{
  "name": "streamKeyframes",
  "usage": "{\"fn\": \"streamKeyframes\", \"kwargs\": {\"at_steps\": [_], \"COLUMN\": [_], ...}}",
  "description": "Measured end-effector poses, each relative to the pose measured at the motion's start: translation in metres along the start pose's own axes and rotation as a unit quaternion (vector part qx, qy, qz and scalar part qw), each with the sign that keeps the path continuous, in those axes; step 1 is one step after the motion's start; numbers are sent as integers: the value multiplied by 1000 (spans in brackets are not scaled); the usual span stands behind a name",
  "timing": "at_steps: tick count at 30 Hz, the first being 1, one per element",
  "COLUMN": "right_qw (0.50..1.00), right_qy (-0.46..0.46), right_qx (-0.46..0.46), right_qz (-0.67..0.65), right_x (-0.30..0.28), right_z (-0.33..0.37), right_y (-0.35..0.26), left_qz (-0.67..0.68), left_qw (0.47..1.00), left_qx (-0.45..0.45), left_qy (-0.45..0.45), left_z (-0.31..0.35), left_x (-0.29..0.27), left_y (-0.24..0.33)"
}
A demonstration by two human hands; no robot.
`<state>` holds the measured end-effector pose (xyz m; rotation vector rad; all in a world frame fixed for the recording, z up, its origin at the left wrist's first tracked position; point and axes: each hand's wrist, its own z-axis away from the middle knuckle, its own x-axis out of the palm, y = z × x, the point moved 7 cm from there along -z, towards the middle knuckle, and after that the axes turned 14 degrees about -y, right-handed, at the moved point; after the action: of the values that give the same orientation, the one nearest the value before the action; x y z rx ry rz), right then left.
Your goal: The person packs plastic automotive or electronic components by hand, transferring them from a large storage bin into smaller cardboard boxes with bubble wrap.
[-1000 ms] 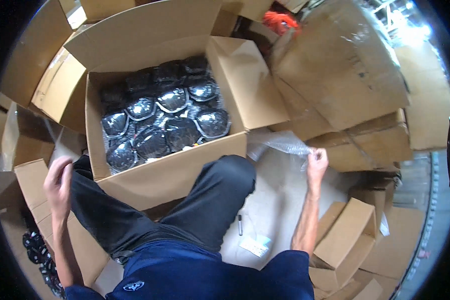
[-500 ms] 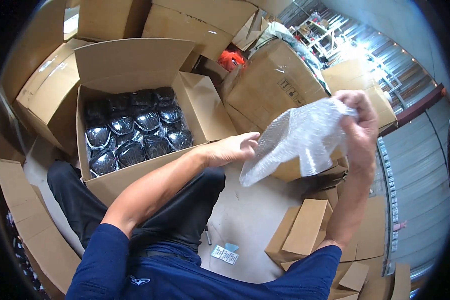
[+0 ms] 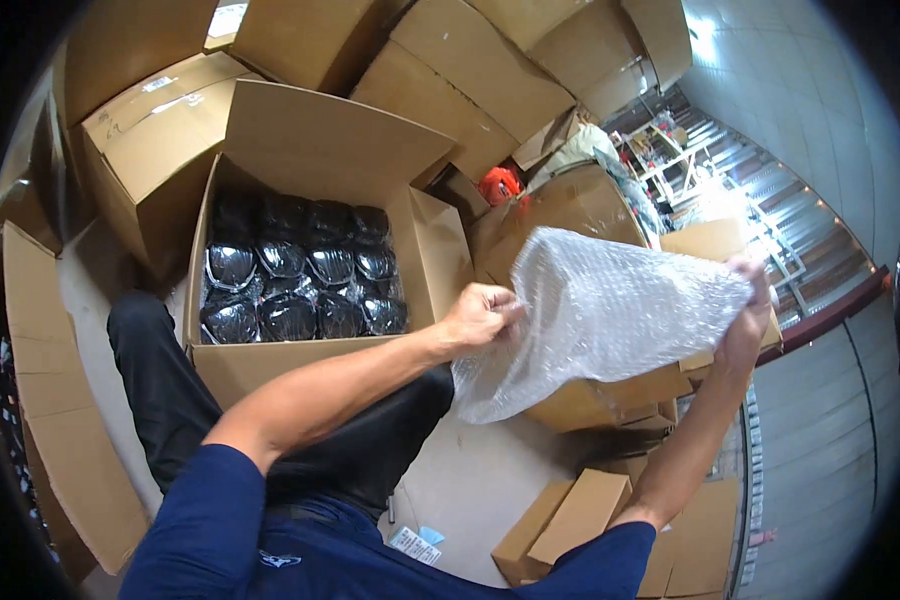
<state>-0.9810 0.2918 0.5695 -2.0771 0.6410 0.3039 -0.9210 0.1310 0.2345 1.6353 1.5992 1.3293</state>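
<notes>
A sheet of clear bubble wrap (image 3: 620,305) is stretched between my two hands, to the right of an open cardboard box (image 3: 270,362). My left hand (image 3: 485,318) pinches its left edge, fingers curled in. At the far right end my right hand (image 3: 752,310) grips the wrap, slightly blurred. Inside the box lie rows of rounded black items (image 3: 288,318) in shiny clear plastic; their exact kind is hard to make out. The box's flaps stand raised at the back and right.
Large cardboard boxes (image 3: 160,130) crowd the left and back. A smaller carton (image 3: 580,515) stands on the floor at lower right. A white printed label (image 3: 413,545) lies near my leg. Something red (image 3: 498,185) shows behind the open box. Metal shelving (image 3: 685,165) is farther off.
My left hand has closed on the bubble wrap's left edge. The wrap, crumpled before, is now spread wider. My right hand has moved right and lower, and the view has shifted.
</notes>
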Motion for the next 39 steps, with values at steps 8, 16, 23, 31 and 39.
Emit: {"fn": "streamKeyframes", "kwargs": {"at_steps": [8,16,23,31,39], "right_qw": [915,876,816,857,773], "right_qy": [-207,-446,-434,-54,-458], "right_qx": [197,178,118,-156,117], "right_qz": [283,50,364,488,424], "right_x": [80,282,261,221,294], "right_z": [7,-76,-120,-123,46], "right_y": [79,216,332,268,509], "left_qz": [-600,-770,-746,-942,-763], "left_qw": [799,630,628,306,526], "left_qx": [25,-7,-216,39,-369], "left_qy": [-20,-97,47,131,-72], "left_z": [36,92,168,178,241], "left_x": [-139,-135,-308,-215,-279], "left_y": [197,243,233,286,-6]}}
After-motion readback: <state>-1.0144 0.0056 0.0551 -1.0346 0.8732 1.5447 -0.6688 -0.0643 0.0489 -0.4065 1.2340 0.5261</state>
